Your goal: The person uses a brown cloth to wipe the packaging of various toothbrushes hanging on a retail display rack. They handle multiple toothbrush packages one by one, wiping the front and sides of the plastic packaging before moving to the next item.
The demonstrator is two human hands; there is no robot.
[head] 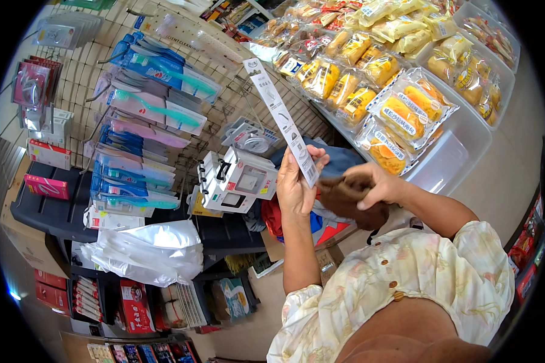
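My left hand [298, 181] grips the lower end of a long, narrow, white printed package [281, 118], whose back with pictures and a barcode faces up. Its contents cannot be told. Close by on the right, my right hand [379, 183] pinches a bunched brown cloth [356, 199], which hangs below the fingers and reaches over to my left hand. Beyond the package, packaged toothbrushes [159, 109] hang in rows on hooks of a wire grid rack [200, 100]. White boxed goods [245, 179] hang just left of my left hand.
Plastic bins [449, 159] of wrapped bread [402, 115] stand at the upper right. A clear plastic bag [150, 249] lies on a black surface at the lower left, above shelves with red boxes [136, 304]. Red and blue fabric [277, 218] lies below my hands.
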